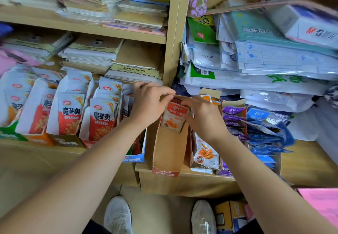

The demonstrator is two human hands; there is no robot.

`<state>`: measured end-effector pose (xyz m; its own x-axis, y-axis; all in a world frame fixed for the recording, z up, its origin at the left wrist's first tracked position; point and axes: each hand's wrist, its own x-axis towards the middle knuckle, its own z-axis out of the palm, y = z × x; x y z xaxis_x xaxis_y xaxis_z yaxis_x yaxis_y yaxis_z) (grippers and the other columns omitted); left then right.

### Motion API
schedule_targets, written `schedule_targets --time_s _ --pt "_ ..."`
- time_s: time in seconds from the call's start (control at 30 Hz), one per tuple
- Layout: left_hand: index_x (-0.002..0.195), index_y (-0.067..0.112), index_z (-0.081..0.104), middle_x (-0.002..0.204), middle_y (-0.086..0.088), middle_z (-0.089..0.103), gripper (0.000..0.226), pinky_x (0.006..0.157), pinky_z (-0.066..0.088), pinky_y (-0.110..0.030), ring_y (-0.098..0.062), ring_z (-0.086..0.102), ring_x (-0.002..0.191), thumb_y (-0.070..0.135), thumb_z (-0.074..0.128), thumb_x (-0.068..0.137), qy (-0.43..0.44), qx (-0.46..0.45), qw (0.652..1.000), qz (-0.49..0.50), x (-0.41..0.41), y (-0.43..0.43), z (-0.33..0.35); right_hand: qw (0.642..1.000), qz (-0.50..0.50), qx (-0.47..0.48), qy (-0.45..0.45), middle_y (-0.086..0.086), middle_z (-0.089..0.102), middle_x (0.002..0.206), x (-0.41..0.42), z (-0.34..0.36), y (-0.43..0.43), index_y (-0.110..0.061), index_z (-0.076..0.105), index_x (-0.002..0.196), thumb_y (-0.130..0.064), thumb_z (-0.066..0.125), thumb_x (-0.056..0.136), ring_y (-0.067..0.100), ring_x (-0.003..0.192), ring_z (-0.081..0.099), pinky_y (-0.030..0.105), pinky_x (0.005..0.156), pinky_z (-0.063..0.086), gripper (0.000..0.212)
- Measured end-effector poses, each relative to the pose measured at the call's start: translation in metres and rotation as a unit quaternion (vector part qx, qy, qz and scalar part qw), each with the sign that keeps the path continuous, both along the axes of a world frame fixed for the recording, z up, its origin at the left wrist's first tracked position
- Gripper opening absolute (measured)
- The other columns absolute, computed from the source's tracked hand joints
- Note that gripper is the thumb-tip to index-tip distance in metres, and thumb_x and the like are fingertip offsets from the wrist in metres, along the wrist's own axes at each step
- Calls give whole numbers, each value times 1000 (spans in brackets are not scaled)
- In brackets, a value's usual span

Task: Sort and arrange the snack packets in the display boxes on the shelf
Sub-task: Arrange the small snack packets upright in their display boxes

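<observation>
A red snack packet [173, 118] stands upright at the back of a brown cardboard display box [168, 153] on the shelf. My left hand [148, 103] grips the packet's top left edge together with the box's back flap. My right hand [203, 116] holds the packet's right side, fingers curled round it. Left of the box stand several display boxes of white-and-red packets [98, 118]. To the right lie an orange-printed packet [205, 151], purple packets [234, 116] and a heap of blue packets [267, 133].
Stacks of notebooks [91, 54] fill the shelves above on the left. Piled plastic-wrapped paper goods [265, 65] crowd the right compartment. A wooden upright [175, 32] divides the two. My white shoes [118, 215] stand on the floor below, beside a small box [230, 215].
</observation>
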<state>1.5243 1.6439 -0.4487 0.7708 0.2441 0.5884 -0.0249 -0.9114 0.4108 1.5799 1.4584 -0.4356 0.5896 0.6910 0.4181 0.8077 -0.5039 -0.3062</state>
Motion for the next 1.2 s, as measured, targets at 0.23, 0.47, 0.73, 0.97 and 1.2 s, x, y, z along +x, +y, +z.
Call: schedule_targets --time_s 0.23,0.47,0.73,0.97,1.2 --pt "120 24 72 118 6 71 30 99 35 -37 -17 59 116 21 72 90 3 -3 1000 -27 -25 -1 11 997 -19 71 7 1 65 108 5 6 -31 -15 71 113 -9 74 86 10 60 52 35 62 54 28" --pt "106 29 76 111 13 64 19 89 40 -27 -9 50 106 25 74 88 131 53 986 -84 -46 -30 4 988 -59 113 91 -19 61 83 -9 17 -99 -20 76 105 -10 72 89 5 62 61 4 60 39 19" --pt "136 25 61 130 6 60 55 95 46 -44 -22 51 115 21 78 85 125 112 986 -25 -22 -39 5 986 -66 17 153 -11 67 92 -15 9 -140 -23 76 102 -11 73 87 1 71 59 9 63 43 20" --pt "132 22 65 137 4 59 46 105 42 -50 -26 54 121 29 74 87 138 110 984 -23 -22 -43 -2 991 -88 11 100 -10 68 94 -27 1 -180 -20 75 108 -10 80 80 4 79 61 19 75 53 30" --pt "124 18 70 137 -1 57 41 105 46 -51 -25 56 125 21 77 84 141 14 989 -54 -34 -51 -6 986 -52 -156 38 -1 65 107 -27 -15 -177 -16 68 119 -23 88 71 22 100 55 41 74 56 52"
